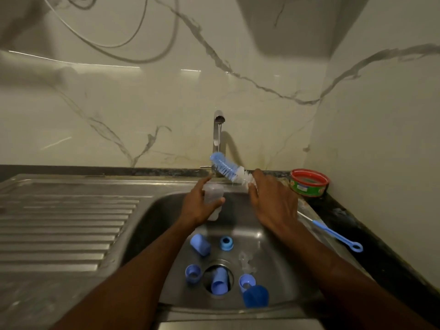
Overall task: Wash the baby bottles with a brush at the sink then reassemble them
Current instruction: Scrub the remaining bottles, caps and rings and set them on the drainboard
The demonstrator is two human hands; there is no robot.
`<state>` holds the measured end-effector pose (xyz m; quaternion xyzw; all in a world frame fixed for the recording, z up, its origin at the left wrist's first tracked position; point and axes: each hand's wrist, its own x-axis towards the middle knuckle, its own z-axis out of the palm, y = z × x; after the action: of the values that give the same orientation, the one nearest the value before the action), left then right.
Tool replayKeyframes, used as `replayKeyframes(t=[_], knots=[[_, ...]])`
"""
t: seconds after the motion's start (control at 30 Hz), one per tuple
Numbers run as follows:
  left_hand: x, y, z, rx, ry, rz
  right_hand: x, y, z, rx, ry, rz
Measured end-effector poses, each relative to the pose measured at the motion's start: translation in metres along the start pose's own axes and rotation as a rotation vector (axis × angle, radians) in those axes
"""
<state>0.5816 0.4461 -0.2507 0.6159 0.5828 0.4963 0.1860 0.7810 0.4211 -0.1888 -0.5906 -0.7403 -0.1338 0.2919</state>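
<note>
Head view: left hand [200, 206] wraps a clear bottle [212, 198] at frame centre, held upright over the sink [152, 210], probably so the mouth faces the brush. Right hand [271, 206] grips the bottle brush [228, 169], bristles angled up-left, just below the tap [217, 132], clear of the bottle mouth. Blue caps [200, 245] and rings [226, 242] lie loose round the drain, lower centre. Thin brush [333, 233] lies on the right counter edge. Open room above the basin; the tap crowds the brush tip.
</note>
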Motion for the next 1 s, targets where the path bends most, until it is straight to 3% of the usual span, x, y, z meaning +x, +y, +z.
replayKeyframes(t=[0.07, 0.23, 0.47, 0.67, 0.73, 0.87, 1.0], knots=[[-0.001, 0.001, 0.005, -0.033, 0.016, 0.011, -0.003, -0.004, 0.004, -0.008, -0.036, -0.009], [-0.008, 0.009, 0.011, 0.136, -0.090, 0.147, 0.003, -0.014, 0.007, 0.000, -0.108, -0.042], [-0.001, 0.001, -0.004, 0.045, 0.130, -0.034, -0.008, -0.005, 0.002, 0.041, -0.124, -0.043], [-0.017, 0.015, 0.007, 0.111, -0.126, 0.195, 0.007, -0.015, 0.004, 0.121, -0.177, 0.018], [-0.016, 0.016, 0.010, 0.083, -0.055, 0.200, 0.007, -0.011, 0.003, 0.120, -0.164, 0.021], [-0.002, 0.003, 0.000, -0.080, 0.142, -0.026, -0.006, -0.005, 0.002, 0.126, -0.146, -0.028], [-0.003, -0.005, -0.004, 0.034, 0.058, 0.061, -0.003, -0.010, 0.006, 0.150, -0.145, -0.046]])
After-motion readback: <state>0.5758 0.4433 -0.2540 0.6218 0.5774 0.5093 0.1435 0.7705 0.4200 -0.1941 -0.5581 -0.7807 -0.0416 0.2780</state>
